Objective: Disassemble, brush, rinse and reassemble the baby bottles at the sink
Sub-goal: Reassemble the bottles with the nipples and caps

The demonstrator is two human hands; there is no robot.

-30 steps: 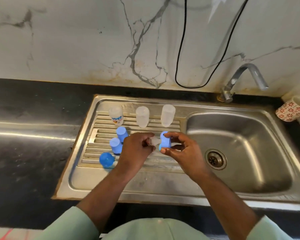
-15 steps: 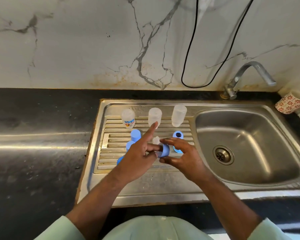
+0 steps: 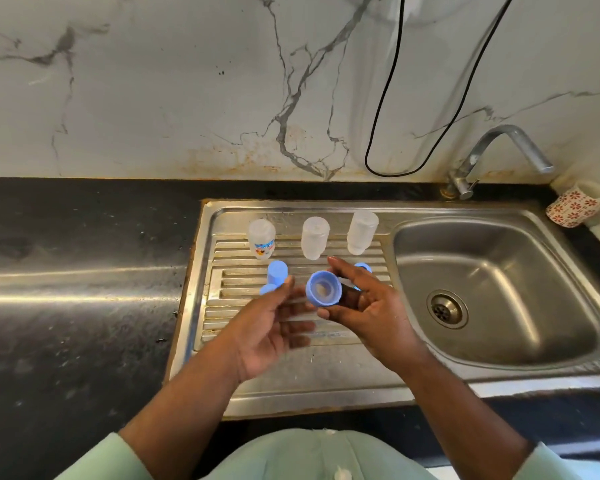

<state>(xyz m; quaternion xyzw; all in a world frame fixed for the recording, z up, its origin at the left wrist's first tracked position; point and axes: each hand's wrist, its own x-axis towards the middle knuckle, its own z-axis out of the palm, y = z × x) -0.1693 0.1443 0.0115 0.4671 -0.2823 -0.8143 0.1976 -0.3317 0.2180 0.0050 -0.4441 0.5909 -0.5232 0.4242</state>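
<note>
My right hand pinches a round blue plastic bottle collar between thumb and fingers above the ribbed steel drainboard, its open underside turned toward me so a pale clear teat shows seated inside the ring. My left hand hovers just at the collar's eight o'clock, palm up, fingers loosely spread and blurred, holding nothing. At twelve o'clock from my hands three clear plastic bottle bodies stand upturned in a row: one with a printed picture, a plain middle one and a taller right one. Blue plastic caps sit at ten o'clock, partly hidden by my left fingers.
</note>
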